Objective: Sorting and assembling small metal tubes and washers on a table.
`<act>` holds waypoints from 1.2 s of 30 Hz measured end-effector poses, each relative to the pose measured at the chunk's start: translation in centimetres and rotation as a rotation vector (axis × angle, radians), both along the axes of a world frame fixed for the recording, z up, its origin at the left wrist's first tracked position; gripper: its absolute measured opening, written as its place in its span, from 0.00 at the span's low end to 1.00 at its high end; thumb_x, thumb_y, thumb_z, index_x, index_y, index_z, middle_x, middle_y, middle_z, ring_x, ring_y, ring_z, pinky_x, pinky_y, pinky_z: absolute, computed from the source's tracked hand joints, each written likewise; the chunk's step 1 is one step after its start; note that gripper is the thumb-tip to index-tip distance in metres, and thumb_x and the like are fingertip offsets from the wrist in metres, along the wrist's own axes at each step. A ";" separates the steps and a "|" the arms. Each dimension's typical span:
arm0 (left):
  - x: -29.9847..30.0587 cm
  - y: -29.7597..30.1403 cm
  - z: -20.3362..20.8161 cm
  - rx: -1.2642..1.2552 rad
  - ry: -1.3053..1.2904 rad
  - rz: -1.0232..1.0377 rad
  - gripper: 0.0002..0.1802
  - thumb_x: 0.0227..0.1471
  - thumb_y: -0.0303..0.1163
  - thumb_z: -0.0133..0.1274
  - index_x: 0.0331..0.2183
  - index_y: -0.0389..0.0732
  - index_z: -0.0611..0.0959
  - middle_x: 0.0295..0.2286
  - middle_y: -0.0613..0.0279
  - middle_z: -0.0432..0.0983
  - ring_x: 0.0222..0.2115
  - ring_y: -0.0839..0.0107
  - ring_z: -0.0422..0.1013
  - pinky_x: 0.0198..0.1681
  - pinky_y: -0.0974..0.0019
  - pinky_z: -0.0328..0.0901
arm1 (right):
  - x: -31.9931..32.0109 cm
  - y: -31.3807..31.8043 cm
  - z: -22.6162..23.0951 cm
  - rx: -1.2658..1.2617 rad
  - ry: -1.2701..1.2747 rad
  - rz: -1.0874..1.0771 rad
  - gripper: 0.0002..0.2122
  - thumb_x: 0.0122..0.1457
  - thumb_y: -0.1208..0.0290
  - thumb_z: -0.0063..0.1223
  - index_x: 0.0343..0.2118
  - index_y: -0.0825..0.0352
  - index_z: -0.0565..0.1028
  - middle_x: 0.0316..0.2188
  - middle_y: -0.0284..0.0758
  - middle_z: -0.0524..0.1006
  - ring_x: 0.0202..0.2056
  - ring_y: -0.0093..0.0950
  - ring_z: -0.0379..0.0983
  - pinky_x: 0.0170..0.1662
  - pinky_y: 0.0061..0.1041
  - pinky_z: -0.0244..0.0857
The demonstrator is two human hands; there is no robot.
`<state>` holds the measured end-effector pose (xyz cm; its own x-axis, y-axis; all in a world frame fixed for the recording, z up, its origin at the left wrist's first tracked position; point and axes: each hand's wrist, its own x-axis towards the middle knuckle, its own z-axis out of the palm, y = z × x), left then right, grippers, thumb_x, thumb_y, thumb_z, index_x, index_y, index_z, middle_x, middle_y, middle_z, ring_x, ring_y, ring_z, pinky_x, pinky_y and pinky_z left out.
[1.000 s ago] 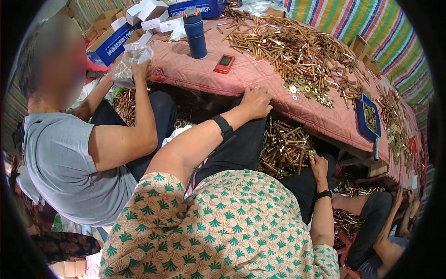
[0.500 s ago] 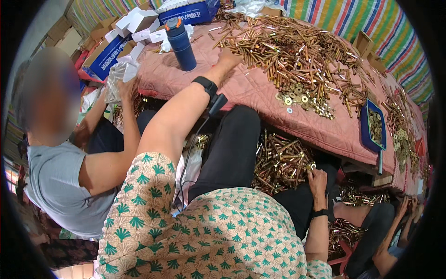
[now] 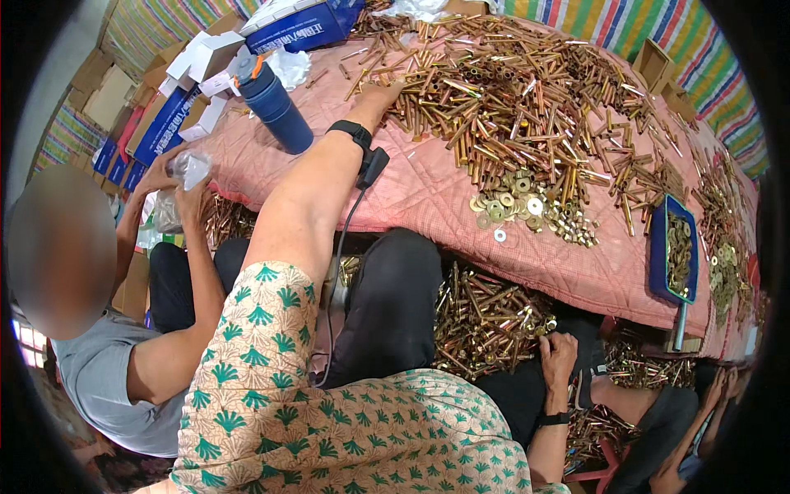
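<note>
My left hand [image 3: 380, 97] reaches over the table to the left edge of a big heap of brass-coloured metal tubes and rods [image 3: 510, 115]. Its fingertips are hidden there, so their grip does not show. Low at the right, my right hand [image 3: 559, 356] rests by my thigh with its fingers curled. Small gold pieces [image 3: 550, 326] show at its fingertips, too small to name. Beside that hand, a second mass of bolt-like parts [image 3: 485, 317] lies below the table edge. Flat washers [image 3: 514, 198] and small metal sleeves [image 3: 576, 230] lie at the heap's near side.
A blue bottle [image 3: 276, 107] stands on the pink quilted cover [image 3: 395, 185]. A blue tray of washers [image 3: 676, 251] sits at the right edge. At left, a person [image 3: 123, 362] handles a clear plastic bag [image 3: 189, 169] near blue and white boxes [image 3: 284, 25]. A cable hangs from my left wrist.
The view has shifted. My left hand remains at the heap's left edge. My right hand's fingers have turned inward, and the pale ring seen at them earlier no longer shows clearly.
</note>
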<state>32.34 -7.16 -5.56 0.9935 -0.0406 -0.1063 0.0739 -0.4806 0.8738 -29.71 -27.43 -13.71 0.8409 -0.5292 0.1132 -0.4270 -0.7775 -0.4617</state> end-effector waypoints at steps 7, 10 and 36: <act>3.6 0.3 0.4 0.079 -0.146 0.216 0.47 0.36 0.48 0.63 0.50 0.25 0.66 0.49 0.37 0.67 0.51 0.51 0.65 0.54 0.59 0.60 | 1.6 -0.1 0.2 0.048 -0.042 0.026 0.11 0.46 0.72 0.59 0.18 0.72 0.69 0.19 0.43 0.67 0.28 0.43 0.63 0.37 0.37 0.58; 1.8 -2.8 -1.3 -0.126 -0.211 0.171 0.48 0.36 0.44 0.64 0.52 0.23 0.62 0.49 0.38 0.67 0.50 0.52 0.66 0.54 0.60 0.60 | 1.1 -0.4 0.1 0.044 -0.033 -0.022 0.12 0.46 0.72 0.60 0.17 0.72 0.68 0.20 0.44 0.67 0.28 0.43 0.62 0.37 0.37 0.58; -0.5 -3.1 1.7 -0.088 -0.272 -0.182 0.30 0.35 0.37 0.68 0.41 0.32 0.77 0.31 0.54 0.79 0.32 0.67 0.75 0.35 0.65 0.69 | 2.2 -0.4 1.2 0.049 -0.001 0.008 0.11 0.49 0.72 0.58 0.19 0.72 0.69 0.19 0.44 0.68 0.27 0.43 0.63 0.37 0.36 0.58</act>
<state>31.85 -10.25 -3.85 0.9605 -0.2173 0.1736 -0.2480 -0.3864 0.8884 -27.47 -27.86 -12.50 0.8449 -0.5276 0.0881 -0.4207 -0.7572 -0.4996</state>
